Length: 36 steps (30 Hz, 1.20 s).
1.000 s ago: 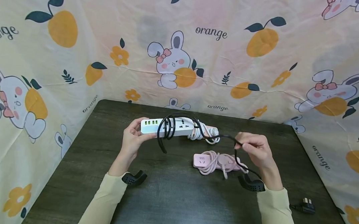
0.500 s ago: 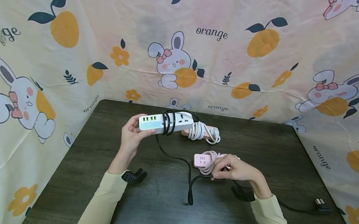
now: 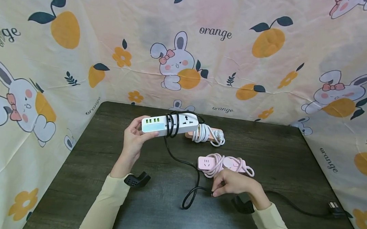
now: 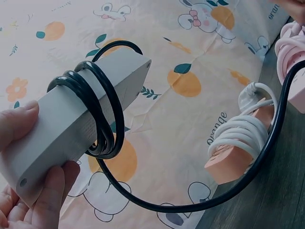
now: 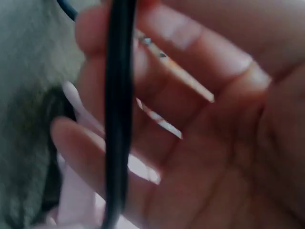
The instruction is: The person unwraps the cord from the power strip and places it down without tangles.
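My left hand (image 3: 132,139) grips the left end of a white power strip (image 3: 186,123), thumb on one side and fingers on the other, and holds it up off the table. Several turns of a black cord (image 4: 102,100) wrap round the strip's middle. From the strip the cord hangs down, makes a small loop by the table, and runs to my right hand (image 3: 234,185), which pinches it between thumb and fingers. Beyond that hand the cord trails right to a black plug (image 3: 336,210). In the right wrist view the cord (image 5: 119,109) crosses in front of the curled fingers.
Behind the white strip lies an orange power strip (image 4: 228,164) wrapped in its white cord (image 3: 202,133). A pink power strip (image 3: 206,163) with a pink cord wound on it lies just beyond my right hand. The dark table (image 3: 101,158) meets a printed cloth (image 3: 128,30) at its back and sides.
My right hand has come left and toward me, drawing the black cord down into a hanging loop below the strip. The plug has slid right. My left hand has barely moved.
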{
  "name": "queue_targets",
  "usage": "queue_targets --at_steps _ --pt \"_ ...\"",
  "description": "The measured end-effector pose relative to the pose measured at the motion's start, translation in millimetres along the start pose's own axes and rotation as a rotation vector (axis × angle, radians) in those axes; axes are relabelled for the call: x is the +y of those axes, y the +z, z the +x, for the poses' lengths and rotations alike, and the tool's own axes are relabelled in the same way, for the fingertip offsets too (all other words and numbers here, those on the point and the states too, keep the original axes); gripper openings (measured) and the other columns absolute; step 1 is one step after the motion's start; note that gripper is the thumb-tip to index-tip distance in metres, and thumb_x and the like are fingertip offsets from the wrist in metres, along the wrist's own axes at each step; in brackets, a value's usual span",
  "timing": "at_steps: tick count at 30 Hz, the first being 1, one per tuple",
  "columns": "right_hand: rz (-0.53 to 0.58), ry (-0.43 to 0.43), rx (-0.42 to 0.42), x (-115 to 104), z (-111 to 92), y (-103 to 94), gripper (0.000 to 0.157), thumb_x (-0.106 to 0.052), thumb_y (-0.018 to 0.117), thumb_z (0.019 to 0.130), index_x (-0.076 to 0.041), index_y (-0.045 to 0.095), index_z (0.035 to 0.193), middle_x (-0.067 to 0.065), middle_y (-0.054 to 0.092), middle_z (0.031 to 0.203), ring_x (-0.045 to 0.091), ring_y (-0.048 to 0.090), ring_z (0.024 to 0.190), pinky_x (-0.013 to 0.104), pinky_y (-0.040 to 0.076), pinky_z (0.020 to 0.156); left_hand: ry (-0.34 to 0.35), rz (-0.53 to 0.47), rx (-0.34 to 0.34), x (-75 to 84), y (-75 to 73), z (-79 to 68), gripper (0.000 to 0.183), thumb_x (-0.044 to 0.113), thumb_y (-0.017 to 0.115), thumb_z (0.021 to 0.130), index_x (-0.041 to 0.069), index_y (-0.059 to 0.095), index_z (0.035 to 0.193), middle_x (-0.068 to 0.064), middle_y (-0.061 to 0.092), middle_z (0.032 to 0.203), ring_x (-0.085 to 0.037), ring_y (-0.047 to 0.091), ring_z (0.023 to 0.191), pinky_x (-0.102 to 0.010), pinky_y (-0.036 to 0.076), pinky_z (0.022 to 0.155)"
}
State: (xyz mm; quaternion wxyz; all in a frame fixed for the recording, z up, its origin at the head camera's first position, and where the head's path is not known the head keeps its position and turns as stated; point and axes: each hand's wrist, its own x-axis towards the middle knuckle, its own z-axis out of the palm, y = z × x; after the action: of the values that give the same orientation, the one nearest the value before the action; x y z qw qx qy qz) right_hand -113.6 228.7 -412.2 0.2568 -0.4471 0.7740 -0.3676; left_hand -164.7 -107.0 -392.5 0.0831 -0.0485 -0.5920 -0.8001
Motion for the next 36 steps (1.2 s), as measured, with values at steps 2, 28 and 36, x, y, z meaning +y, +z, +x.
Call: queue_targets --at_steps 2,28,36 --pt "0.011 0.071 0.022 -1 2 1.9 0.003 -0.004 0.072 0.078 -0.002 0.073 0.081 -0.004 0.060 0.065 -0.007 0.045 0.062 0.016 0.044 0.052 -0.002 -0.005 -0.001 0.0 0.7 -0.1 0.057 -0.020 0.066 0.070 -0.008 0.048 0.123 -0.001 0.057 0.103 -0.012 0.062 0.081 -0.025 0.056 0.071" --pt "-0.164 0.239 0.549 -33 90 -6.8 0.021 -0.012 0.069 0.084 0.000 0.068 0.101 0.006 0.066 0.083 0.012 0.060 0.075 0.025 0.051 0.068 0.010 -0.021 -0.029 0.6 6.2 -1.3 0.057 -0.022 0.066 0.069 -0.008 0.048 0.122 -0.001 0.058 0.103 -0.011 0.062 0.083 -0.025 0.055 0.071" --pt "-0.230 0.386 0.472 -24 115 5.8 0.027 -0.015 0.069 0.085 0.002 0.067 0.105 0.010 0.069 0.092 0.019 0.063 0.082 0.031 0.052 0.072 0.004 -0.033 -0.031 0.6 7.4 -2.6 0.057 -0.021 0.065 0.069 -0.009 0.048 0.122 0.000 0.058 0.103 -0.011 0.062 0.083 -0.025 0.055 0.071"
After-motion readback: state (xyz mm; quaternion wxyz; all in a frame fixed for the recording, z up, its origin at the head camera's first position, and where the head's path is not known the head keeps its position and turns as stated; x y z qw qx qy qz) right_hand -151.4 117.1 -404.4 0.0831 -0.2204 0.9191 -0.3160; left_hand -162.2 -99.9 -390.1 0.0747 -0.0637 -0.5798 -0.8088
